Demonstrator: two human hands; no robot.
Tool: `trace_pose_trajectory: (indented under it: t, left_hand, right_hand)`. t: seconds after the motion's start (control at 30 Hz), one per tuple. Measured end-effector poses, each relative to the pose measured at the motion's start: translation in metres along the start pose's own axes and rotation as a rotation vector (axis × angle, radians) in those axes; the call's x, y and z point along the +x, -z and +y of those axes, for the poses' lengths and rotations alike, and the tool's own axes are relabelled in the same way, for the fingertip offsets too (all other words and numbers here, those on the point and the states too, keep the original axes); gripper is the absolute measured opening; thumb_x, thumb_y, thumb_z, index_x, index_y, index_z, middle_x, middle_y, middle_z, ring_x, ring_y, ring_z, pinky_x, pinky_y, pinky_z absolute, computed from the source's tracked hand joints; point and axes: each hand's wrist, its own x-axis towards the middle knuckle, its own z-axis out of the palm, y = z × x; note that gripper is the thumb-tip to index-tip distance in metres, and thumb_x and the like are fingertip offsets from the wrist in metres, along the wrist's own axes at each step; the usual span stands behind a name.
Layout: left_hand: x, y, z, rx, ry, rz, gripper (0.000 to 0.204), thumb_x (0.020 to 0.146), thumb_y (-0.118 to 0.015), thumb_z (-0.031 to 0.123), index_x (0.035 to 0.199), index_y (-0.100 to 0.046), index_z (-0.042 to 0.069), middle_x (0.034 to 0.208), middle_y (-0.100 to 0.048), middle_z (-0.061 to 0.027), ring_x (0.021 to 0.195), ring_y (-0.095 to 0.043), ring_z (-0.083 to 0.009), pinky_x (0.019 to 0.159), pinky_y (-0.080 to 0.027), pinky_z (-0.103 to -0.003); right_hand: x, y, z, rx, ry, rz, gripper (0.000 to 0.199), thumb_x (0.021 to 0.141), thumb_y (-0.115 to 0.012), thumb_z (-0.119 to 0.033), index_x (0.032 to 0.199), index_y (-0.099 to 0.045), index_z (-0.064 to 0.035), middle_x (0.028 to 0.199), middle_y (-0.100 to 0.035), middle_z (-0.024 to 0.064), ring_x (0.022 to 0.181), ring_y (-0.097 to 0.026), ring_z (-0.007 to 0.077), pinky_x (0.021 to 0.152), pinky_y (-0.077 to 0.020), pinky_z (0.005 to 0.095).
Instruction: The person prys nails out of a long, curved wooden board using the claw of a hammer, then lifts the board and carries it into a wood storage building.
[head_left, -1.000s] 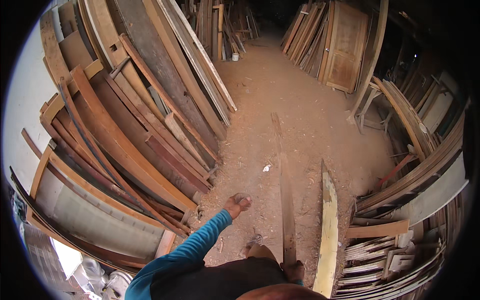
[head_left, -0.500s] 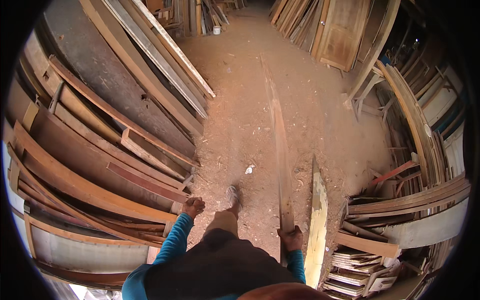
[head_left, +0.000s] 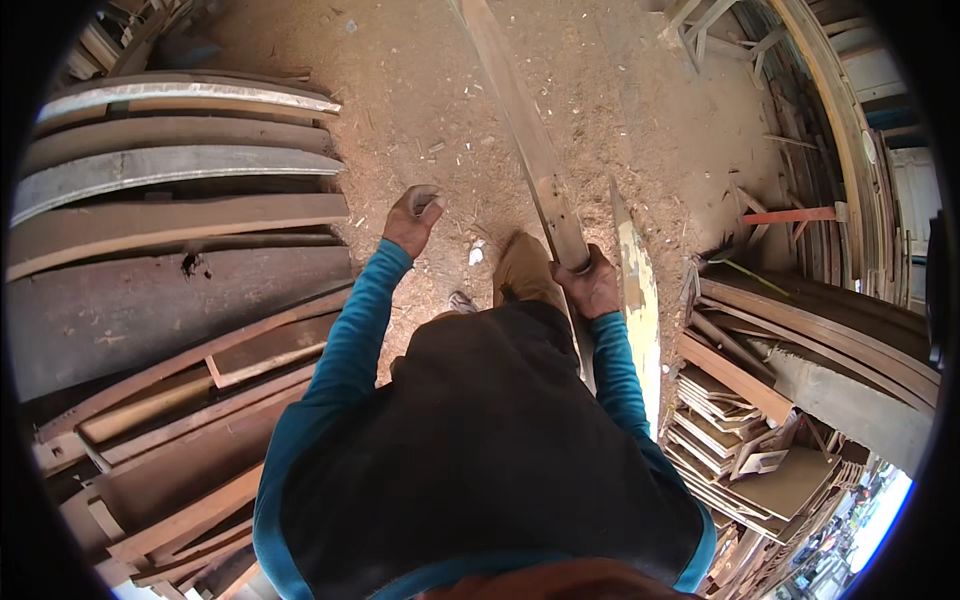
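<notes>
A long, narrow wooden plank [head_left: 535,150] slants away from me over the floor, its near part passing beside my right leg. My right hand [head_left: 592,285] is wrapped round it near this end. My left hand [head_left: 413,220] hangs in the air over the floor with nothing in it, its fingers loosely curled and the thumb apart from them. Just right of my right hand lies a pale board [head_left: 637,290] with flaking paint and a pointed far tip.
Planks and panels [head_left: 180,300] are stacked along the left side. On the right are more boards [head_left: 820,330], a red bar [head_left: 790,215] and a pile of thin sheets [head_left: 715,430]. Wood chips and a white scrap [head_left: 476,253] litter the dirt floor [head_left: 400,120].
My view has tipped down and moved forward. Both hands now appear higher in the picture, and the left is farther out from the stacked boards. The right still grips the plank.
</notes>
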Motion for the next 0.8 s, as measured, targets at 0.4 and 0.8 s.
trace_pose_trajectory:
  t: [0.4, 0.8]
  left_hand:
    - [0.324, 0.000, 0.073, -0.002, 0.051, -0.033, 0.045, 0.093, -0.069, 0.027, 0.125, -0.057, -0.002, 0.114, -0.069, -0.0167, 0.109, -0.066, -0.0241, 0.094, -0.052, -0.036]
    - [0.598, 0.075, 0.049, -0.326, 0.267, 0.100, 0.053, 0.093, -0.068, 0.034, 0.129, -0.055, -0.002, 0.114, -0.067, -0.0166, 0.102, -0.067, -0.0238, 0.088, -0.056, -0.035]
  right_hand:
    - [0.399, 0.040, -0.142, -0.034, 0.165, -0.135, 0.058, 0.074, -0.075, -0.042, 0.104, -0.061, 0.0048, 0.094, -0.069, 0.0286, 0.091, -0.070, 0.0416, 0.079, -0.0559, 0.0458]
    - [0.759, -0.024, -0.294, 0.194, 0.306, -0.355, 0.055, 0.072, -0.080, -0.034, 0.109, -0.065, 0.0036, 0.098, -0.071, 0.0204, 0.093, -0.070, 0.0279, 0.082, -0.0544, 0.0392]
